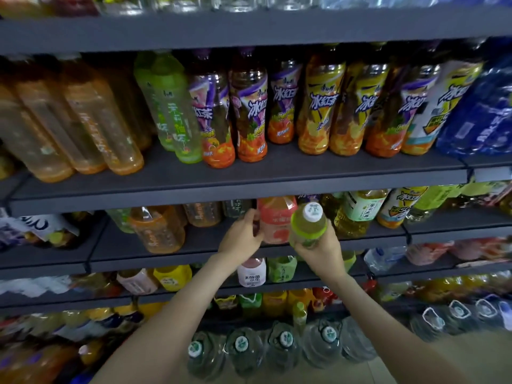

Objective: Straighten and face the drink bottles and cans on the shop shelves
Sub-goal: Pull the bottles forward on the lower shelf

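Clear plastic tea bottle (pixel 308 227) with a green label and white cap is held in the right hand (pixel 322 252), fingers curled round its base. Its cap tilts toward the camera, just in front of the dark grey middle shelf (pixel 202 239). The left hand (pixel 240 235) grips the side of a pink-labelled plastic juice bottle (pixel 275 221) standing on that shelf, just beside the tea bottle.

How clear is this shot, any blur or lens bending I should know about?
Head view: shelf edges bow from the wide lens; orange bottles at far left are smeared; the centre is sharper, where the left hand holds the pink bottle and the right hand grips the white-capped bottle; light is dim.
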Demonstrator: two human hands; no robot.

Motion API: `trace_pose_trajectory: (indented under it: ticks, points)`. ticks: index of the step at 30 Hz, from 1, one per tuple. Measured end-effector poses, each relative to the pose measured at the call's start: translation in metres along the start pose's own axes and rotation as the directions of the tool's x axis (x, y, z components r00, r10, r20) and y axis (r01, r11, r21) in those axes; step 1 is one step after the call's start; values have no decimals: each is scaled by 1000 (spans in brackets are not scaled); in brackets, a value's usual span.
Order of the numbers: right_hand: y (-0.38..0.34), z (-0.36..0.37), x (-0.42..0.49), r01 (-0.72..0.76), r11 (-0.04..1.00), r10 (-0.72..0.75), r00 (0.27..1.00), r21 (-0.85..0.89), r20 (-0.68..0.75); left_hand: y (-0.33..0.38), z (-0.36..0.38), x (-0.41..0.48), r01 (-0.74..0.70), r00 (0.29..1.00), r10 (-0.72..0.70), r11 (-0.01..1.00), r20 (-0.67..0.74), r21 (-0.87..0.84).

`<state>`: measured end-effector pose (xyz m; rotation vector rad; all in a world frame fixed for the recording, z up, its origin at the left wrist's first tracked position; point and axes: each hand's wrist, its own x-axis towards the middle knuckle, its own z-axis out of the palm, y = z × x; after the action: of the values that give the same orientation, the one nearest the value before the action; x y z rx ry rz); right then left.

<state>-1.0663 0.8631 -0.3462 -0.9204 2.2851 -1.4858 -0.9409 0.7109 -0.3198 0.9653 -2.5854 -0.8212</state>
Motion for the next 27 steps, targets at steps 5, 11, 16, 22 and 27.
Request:
trace_pose_trajectory:
  ticks: [5,11,16,22,27]
  points:
    - [-68,10,-17,200,979,-200,980,27,8,-2,-42,-20,-201,970,182,973,-164,-113]
    - [-174,58,-31,382,915,-375,924,132,-73,-30,-118,-43,-307,844,203,942,-496,-138]
    - [-237,108,-19,395,902,-379,917,171,-123,-67,-182,-54,-262,760,163,963,-629,-68]
    - [-273,159,12,311,950,-312,945,-33,-92,-99,-218,-48,-165,753,104,986,-649,-33]
    - [-291,185,28,224,959,-245,963,-173,-114,-109,-225,-39,-129,797,85,991,-598,-31]
